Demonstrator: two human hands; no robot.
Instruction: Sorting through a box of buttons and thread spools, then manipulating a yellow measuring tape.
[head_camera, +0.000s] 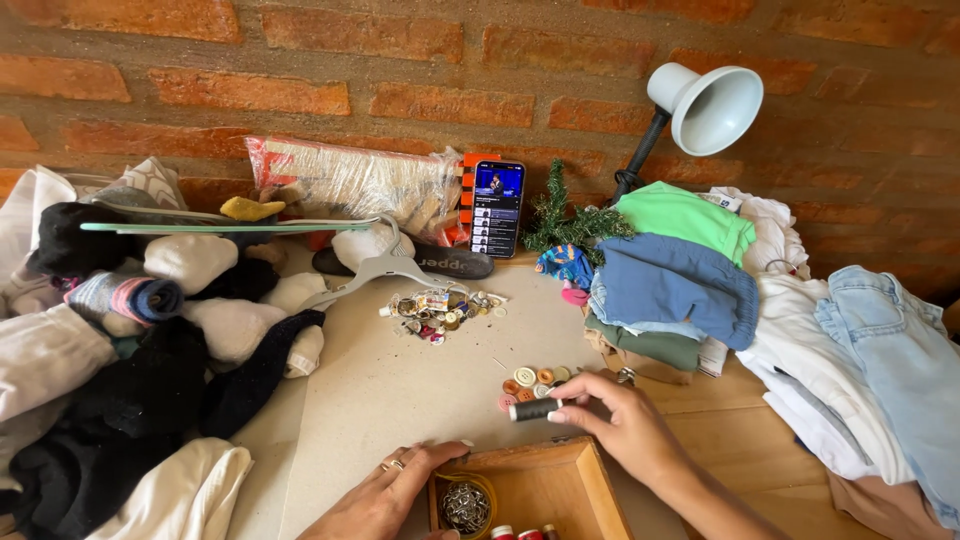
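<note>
- Desk: pale board on top, brick wall behind.
- Left of you: heap of black and white socks and cloths, with a grey hanger at its edge.
- Right: folded clothes stack, green on top, blue under it; denim pile further right.
- White lamp above the stack; phone propped upright against the wall, screen lit.
- Wooden box at the near edge; small round tin of what looks like pins in it.
- Your left hand: flat on the board, touching the box's left corner, fingers loose, holding nothing.
- Your right hand: fingers pinched on a dark thread spool, just above the box.
- Button cluster right behind the spool; trinket pile mid-board.
</note>
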